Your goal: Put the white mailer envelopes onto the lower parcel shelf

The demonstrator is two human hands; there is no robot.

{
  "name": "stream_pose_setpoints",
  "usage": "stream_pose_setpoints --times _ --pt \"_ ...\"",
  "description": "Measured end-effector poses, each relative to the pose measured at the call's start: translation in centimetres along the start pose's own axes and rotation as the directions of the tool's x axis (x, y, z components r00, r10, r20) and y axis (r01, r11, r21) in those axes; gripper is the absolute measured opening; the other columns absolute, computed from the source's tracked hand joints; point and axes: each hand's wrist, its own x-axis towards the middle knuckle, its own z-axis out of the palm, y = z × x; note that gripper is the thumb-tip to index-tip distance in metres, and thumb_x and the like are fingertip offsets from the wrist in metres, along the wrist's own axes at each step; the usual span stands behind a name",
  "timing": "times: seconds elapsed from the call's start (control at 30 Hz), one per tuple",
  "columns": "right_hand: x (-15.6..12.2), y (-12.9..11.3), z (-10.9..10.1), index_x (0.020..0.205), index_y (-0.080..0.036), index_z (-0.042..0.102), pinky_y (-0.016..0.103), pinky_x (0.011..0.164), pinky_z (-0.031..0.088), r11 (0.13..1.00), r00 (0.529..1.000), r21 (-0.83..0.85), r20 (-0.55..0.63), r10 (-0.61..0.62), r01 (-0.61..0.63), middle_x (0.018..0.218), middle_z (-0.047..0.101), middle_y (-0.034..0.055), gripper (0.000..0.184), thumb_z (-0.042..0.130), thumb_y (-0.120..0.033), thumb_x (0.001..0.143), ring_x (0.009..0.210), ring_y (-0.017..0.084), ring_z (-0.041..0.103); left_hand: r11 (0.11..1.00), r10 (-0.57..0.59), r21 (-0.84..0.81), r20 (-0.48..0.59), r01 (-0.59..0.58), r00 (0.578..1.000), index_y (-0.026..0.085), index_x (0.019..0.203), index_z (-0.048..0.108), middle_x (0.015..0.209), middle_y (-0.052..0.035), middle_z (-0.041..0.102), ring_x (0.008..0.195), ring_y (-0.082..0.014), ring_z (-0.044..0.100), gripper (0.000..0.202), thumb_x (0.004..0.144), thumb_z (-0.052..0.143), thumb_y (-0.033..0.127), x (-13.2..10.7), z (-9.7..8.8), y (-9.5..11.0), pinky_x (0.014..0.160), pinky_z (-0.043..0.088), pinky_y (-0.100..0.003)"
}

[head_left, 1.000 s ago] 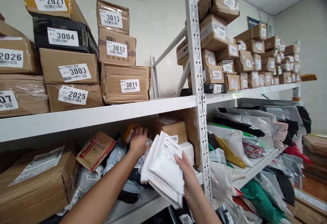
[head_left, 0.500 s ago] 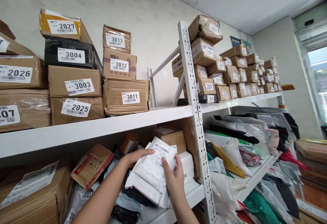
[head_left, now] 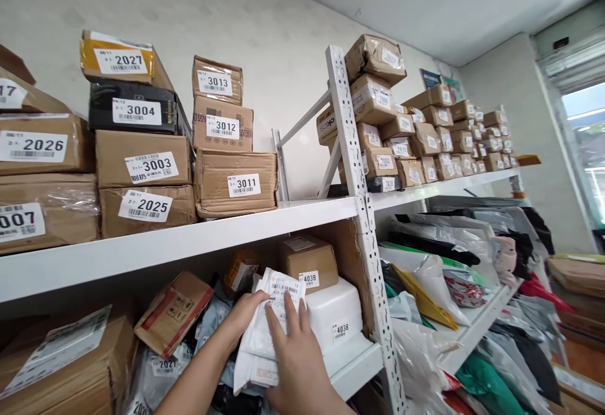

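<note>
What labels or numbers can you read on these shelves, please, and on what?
"2027": yellow box
"3004": black box
"3003": tan box
"2025": bottom box
"2026": left box
"3013", "3012", "3011": middle stack
"4039": brown box
"4038": white box
"2021": grey bag
Mailer label, far boxes: too small.

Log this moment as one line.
left hand: gripping white mailer edge | right hand: flat on white mailer | where: lower shelf, beside white box 4038

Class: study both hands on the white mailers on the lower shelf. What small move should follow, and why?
Probably press the white mailers further back into the shelf. The right hand lies flat on them, the left hand holds their left edge, and they lean on loose bags beside the white box.
</note>
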Motion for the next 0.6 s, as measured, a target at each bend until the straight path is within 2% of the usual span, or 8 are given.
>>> stream_pose_setpoints --times 0.07,0.13,0.23,0.3,0.37,0.47,0.53,0.6 --pt "0.2 0.6 1.0 0.149 -0.024 0.03 0.068 0.112 0.018 0.998 0.997 -0.001 -0.015 -0.07 0.07 0.158 0.006 0.0172 0.107 0.07 -0.01 0.051 0.143 0.05 0.005 0.999 -0.03 -0.02 0.05 0.031 0.998 0.016 0.077 0.066 0.067 -0.0082 0.071 0.07 -0.0225 0.066 0.051 0.077 0.035 0.057 0.0 -0.7 0.1 0.073 0.053 -0.032" --pt "0.0 1.7 2.1 0.148 -0.03 0.031 0.065 0.111 0.028 0.988 0.985 0.008 -0.081 -0.152 0.153 0.158 0.015 0.0128 0.099 0.065 -0.01 0.057 0.142 0.047 0.019 0.994 0.021 0.103 0.044 -0.026 0.999 0.014 0.082 0.067 0.069 -0.0109 0.07 0.077 -0.0269 0.067 0.062 0.079 0.025 0.06 0.8 -1.5 0.5 0.08 0.053 -0.037" --pt "-1.2 3.5 3.3 0.146 -0.033 0.039 0.057 0.107 0.04 0.97 0.92 -0.019 -0.312 -0.237 0.243 0.154 0.03 0.0105 0.091 0.062 -0.008 0.061 0.137 0.042 0.035 0.915 0.223 0.353 -0.039 -0.195 0.974 0.006 0.106 0.064 0.087 -0.0143 0.071 0.092 -0.0294 0.064 0.05 0.072 0.044 0.037 3.5 -1.6 1.5 0.092 0.049 -0.04" --pt "-2.4 4.8 3.4 0.145 -0.03 0.042 0.049 0.105 0.045 0.946 0.84 -0.041 -0.45 -0.304 0.321 0.151 0.038 0.0111 0.081 0.06 -0.01 0.069 0.135 0.037 0.042 0.879 0.298 0.406 -0.056 -0.251 0.953 0.005 0.135 0.044 0.11 -0.0163 0.067 0.1 -0.0278 0.062 0.072 0.065 0.052 0.022 5.6 -0.9 2.4 0.096 0.048 -0.04" --pt "-3.6 6.5 3.3 0.145 -0.026 0.043 0.043 0.104 0.047 0.908 0.772 -0.056 -0.506 -0.384 0.415 0.148 0.043 0.0123 0.066 0.055 -0.017 0.081 0.132 0.032 0.046 0.842 0.374 0.433 -0.043 -0.32 0.926 0.014 0.148 0.026 0.137 -0.0151 0.054 0.119 -0.0246 0.055 0.088 0.064 0.052 0.011 7.5 0.1 3.4 0.106 0.042 -0.038" --pt "-4.6 9.6 3.2 0.142 -0.028 0.046 0.037 0.104 0.048 0.873 0.713 -0.074 -0.546 -0.44 0.482 0.143 0.05 0.0106 0.047 0.045 -0.024 0.095 0.128 0.026 0.052 0.812 0.427 0.441 0.001 -0.383 0.904 0.018 0.138 0.047 0.151 -0.0093 0.042 0.14 -0.0219 0.036 0.07 0.068 0.046 0.007 9.6 1.3 4.6 0.118 0.027 -0.034" --pt "-4.6 11.5 3.3 0.139 -0.032 0.049 0.031 0.101 0.051 0.894 0.713 -0.042 -0.587 -0.384 0.447 0.136 0.057 0.0075 0.044 0.039 -0.019 0.098 0.123 0.02 0.057 0.827 0.402 0.426 0.007 -0.366 0.916 0.018 0.127 0.057 0.146 -0.0104 0.048 0.137 -0.0252 0.04 0.053 0.077 0.039 0.015 10.5 1.6 4.9 0.114 0.035 -0.041" --pt "-4.2 12.8 3.5 0.136 -0.032 0.051 0.029 0.098 0.055 0.916 0.728 0.009 -0.611 -0.312 0.4 0.129 0.063 0.0059 0.044 0.039 -0.013 0.098 0.118 0.018 0.06 0.843 0.381 0.408 0.007 -0.35 0.924 0.02 0.123 0.06 0.144 -0.0099 0.051 0.132 -0.0288 0.045 0.048 0.082 0.035 0.025 10.9 1.6 5.0 0.1 0.048 -0.046"
